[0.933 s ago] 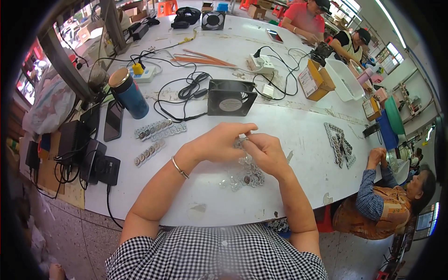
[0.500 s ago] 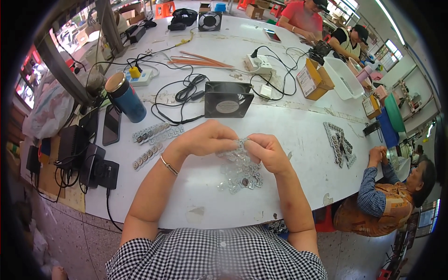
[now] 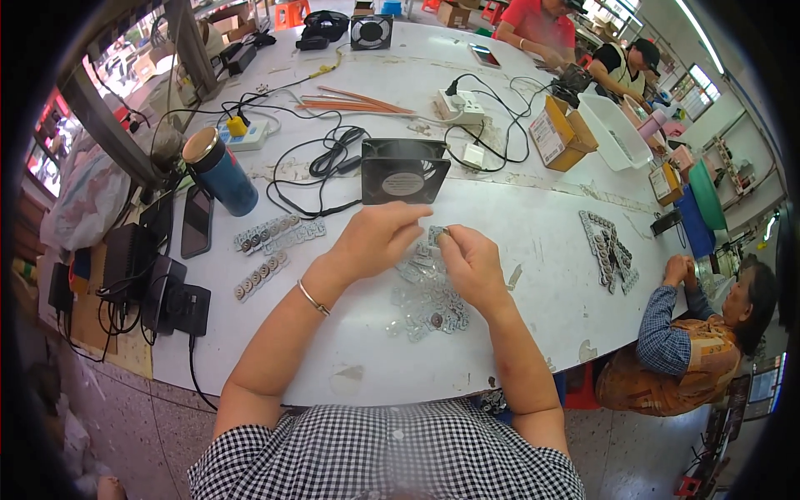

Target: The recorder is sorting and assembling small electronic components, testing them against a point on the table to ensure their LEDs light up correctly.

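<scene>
I have both hands together just in front of the fan point(image 3: 404, 169): left hand point(image 3: 373, 240) and right hand point(image 3: 471, 265) pinch 1 small strip point(image 3: 437, 235) between fingertips, raised over the strip pile point(image 3: 429, 300) on the table point(image 3: 533, 242) for close handling.

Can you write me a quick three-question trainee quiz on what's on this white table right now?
1. True or false: the left hand and right hand meet over a small clear plastic blister strip.
2. What stands just beyond the hands? A) square black fan B) red kettle C) green bucket
3. Fill in: the tall blue cylindrical bottle with a metal lid stands to the person's ____ of the fan.

Key: 1 true. 2 A. 3 left. A pile of clear blister strips lies on the white table below the hands.
</scene>
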`<control>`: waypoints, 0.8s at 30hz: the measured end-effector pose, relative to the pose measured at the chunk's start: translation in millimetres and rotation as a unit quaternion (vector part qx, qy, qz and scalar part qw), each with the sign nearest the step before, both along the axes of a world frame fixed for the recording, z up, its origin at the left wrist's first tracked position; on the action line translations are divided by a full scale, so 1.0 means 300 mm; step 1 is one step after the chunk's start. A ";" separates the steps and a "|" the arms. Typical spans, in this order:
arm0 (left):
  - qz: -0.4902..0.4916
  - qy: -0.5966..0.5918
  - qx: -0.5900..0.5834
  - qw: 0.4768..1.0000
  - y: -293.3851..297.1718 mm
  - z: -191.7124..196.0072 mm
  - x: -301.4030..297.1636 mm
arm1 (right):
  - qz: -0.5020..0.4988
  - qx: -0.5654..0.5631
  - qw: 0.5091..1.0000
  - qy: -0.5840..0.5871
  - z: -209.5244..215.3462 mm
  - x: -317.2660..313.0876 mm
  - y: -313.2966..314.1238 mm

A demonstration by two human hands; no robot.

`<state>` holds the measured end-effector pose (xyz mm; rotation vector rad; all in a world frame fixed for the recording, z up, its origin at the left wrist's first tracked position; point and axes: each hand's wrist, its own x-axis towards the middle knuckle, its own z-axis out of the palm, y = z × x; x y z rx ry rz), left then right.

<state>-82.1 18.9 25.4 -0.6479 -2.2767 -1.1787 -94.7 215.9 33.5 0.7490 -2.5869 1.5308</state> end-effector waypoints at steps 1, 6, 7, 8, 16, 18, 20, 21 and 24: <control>-0.008 -0.004 -0.020 1.000 0.004 0.018 0.014 | 0.005 -0.007 1.000 -0.007 0.006 0.004 -0.004; -0.016 -0.004 -0.077 0.997 -0.001 0.023 0.025 | 0.015 0.002 1.000 -0.009 -0.008 0.001 0.000; -0.016 -0.004 -0.086 0.996 -0.002 0.026 0.025 | 0.015 0.002 1.000 0.001 -0.011 0.001 -0.001; -0.016 -0.004 -0.095 0.995 -0.004 0.027 0.024 | 0.015 0.002 1.000 0.011 -0.013 0.001 -0.002; -0.023 0.025 -0.105 0.994 -0.017 0.018 0.017 | 0.015 0.019 0.999 0.029 -0.007 0.004 -0.005; -0.017 0.029 -0.113 0.993 -0.022 0.009 0.013 | 0.016 0.017 0.999 0.029 -0.009 0.005 -0.008; -0.024 0.045 -0.101 0.994 -0.023 0.002 0.008 | 0.019 0.014 1.000 0.020 -0.013 0.004 -0.009; -0.025 0.045 -0.100 0.994 -0.023 0.002 0.008 | 0.019 0.014 1.000 0.020 -0.014 0.003 -0.008; -0.028 0.025 -0.112 0.993 -0.021 0.007 0.012 | 0.018 0.015 1.000 0.018 -0.017 0.001 -0.006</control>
